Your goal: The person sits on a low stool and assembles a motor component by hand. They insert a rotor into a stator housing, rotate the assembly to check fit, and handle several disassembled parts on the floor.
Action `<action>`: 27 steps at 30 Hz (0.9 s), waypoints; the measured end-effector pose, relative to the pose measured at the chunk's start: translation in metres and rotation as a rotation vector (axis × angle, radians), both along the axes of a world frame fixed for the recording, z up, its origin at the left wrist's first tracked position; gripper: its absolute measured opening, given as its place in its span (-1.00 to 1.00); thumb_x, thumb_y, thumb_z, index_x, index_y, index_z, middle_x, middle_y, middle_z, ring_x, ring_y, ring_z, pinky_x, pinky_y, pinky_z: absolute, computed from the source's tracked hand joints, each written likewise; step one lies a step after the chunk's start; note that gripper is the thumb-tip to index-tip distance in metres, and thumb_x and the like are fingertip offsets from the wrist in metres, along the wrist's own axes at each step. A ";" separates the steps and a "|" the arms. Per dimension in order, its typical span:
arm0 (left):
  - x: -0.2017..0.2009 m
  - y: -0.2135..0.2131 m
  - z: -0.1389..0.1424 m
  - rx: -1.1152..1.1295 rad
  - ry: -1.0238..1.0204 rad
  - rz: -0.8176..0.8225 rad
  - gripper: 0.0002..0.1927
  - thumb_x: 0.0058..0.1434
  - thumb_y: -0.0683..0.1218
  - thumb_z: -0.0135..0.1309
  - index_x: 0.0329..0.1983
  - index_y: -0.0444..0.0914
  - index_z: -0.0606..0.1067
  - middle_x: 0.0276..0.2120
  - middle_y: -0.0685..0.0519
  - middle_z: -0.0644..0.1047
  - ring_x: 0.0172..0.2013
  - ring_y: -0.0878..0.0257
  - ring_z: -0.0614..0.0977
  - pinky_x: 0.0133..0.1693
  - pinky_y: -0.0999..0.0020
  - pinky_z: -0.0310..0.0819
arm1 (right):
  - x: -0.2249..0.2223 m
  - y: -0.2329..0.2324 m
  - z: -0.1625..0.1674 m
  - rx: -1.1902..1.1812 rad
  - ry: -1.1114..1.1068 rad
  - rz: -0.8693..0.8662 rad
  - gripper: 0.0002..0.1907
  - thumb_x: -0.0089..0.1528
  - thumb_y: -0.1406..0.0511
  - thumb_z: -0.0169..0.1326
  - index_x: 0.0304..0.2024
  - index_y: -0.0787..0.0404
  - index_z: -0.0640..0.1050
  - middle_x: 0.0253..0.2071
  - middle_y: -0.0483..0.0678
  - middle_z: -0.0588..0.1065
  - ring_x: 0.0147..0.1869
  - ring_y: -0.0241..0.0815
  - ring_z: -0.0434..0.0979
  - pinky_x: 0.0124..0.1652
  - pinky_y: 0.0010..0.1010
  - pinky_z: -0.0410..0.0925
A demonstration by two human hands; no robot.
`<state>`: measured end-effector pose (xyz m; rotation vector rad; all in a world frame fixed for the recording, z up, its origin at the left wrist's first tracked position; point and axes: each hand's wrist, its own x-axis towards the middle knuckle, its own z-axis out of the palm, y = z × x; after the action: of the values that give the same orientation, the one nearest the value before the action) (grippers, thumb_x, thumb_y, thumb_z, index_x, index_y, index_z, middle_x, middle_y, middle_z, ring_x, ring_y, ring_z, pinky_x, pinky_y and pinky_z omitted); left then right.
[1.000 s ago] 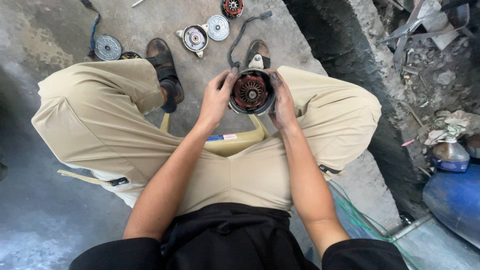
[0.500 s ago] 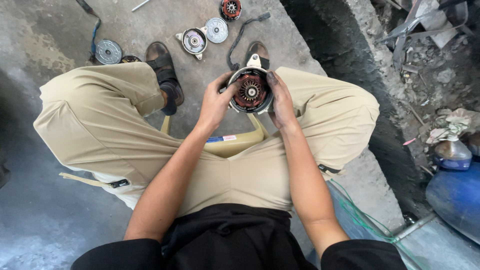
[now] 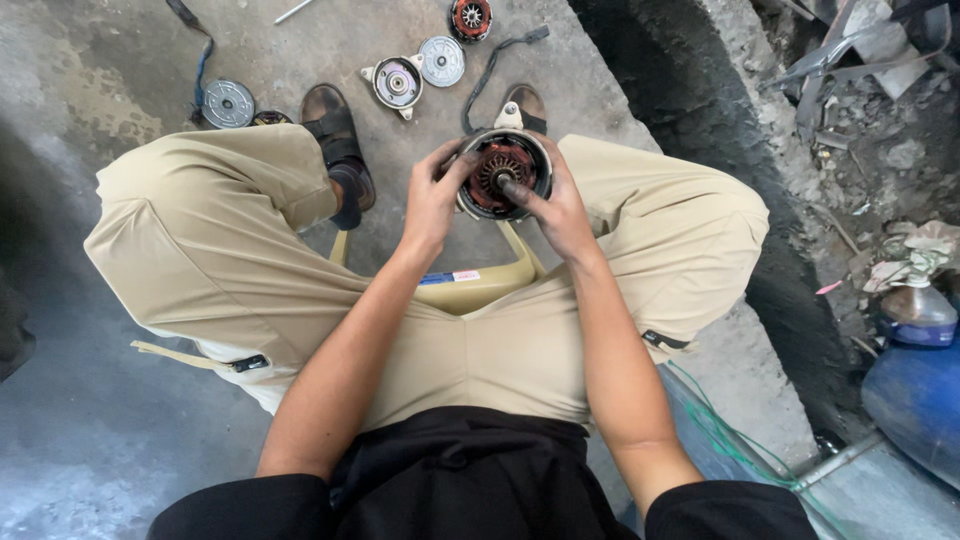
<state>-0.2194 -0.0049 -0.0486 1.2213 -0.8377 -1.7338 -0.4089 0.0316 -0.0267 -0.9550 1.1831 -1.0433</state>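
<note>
Head view: motor housing (image 3: 503,172) clasped between left hand (image 3: 432,200) and right hand (image 3: 556,210)

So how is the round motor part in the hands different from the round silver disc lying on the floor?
The motor part is held up between the left hand and right hand; the silver disc lies flat on the concrete floor. The motor part is dark with reddish copper windings inside; the disc is pale grey metal. The motor part looks deeper, the disc thin. Both are round.

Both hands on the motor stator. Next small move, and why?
Probably steady the motor stator with the left hand and keep working the centre: the right hand has its thumb on the hub, so the work seems to be there.
</note>
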 end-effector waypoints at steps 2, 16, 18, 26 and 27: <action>0.000 0.000 -0.001 -0.002 0.023 0.001 -0.59 0.32 -0.08 0.10 0.12 -0.47 0.53 -0.10 -0.06 0.65 -0.09 0.29 0.61 -0.02 0.43 0.49 | -0.001 0.000 0.001 -0.030 0.020 0.011 -0.20 0.21 0.32 0.31 0.42 0.32 0.25 0.33 0.03 0.38 0.46 -0.15 0.33 0.45 -0.33 0.19; 0.001 0.002 -0.021 0.011 0.058 0.049 -0.58 0.30 -0.13 0.05 0.15 -0.50 0.50 -0.01 -0.13 0.62 0.01 0.20 0.60 0.12 0.38 0.44 | 0.003 -0.002 0.015 -0.068 0.032 0.061 -0.14 0.16 0.43 0.26 0.47 0.33 0.20 0.39 0.06 0.33 0.53 -0.11 0.28 0.51 -0.30 0.14; 0.001 0.003 -0.023 0.020 0.075 0.045 -0.58 0.30 -0.12 0.05 0.14 -0.50 0.51 -0.02 -0.12 0.62 0.01 0.20 0.60 0.12 0.37 0.43 | 0.003 -0.002 0.017 -0.077 0.061 0.050 -0.18 0.18 0.42 0.22 0.46 0.34 0.22 0.40 0.08 0.33 0.55 -0.10 0.27 0.53 -0.30 0.10; 0.001 0.003 -0.018 0.007 0.073 0.029 -0.60 0.31 -0.11 0.01 0.12 -0.48 0.51 -0.04 -0.09 0.61 0.00 0.22 0.58 0.11 0.39 0.41 | 0.005 -0.004 0.022 -0.020 -0.011 -0.025 -0.40 0.32 0.33 0.07 0.40 0.36 0.30 0.36 0.08 0.39 0.50 -0.10 0.32 0.49 -0.33 0.12; 0.000 0.003 -0.017 0.006 0.069 0.025 -0.60 0.32 -0.11 0.01 0.11 -0.48 0.51 -0.04 -0.09 0.60 -0.01 0.23 0.58 0.11 0.39 0.41 | 0.005 -0.005 0.021 -0.020 0.001 -0.038 -0.44 0.35 0.31 0.05 0.38 0.37 0.33 0.34 0.08 0.41 0.48 -0.11 0.34 0.47 -0.34 0.14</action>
<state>-0.2192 -0.0020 -0.0660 1.1645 -0.7739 -1.7492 -0.4036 0.0264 -0.0054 -0.9518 1.1977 -1.0873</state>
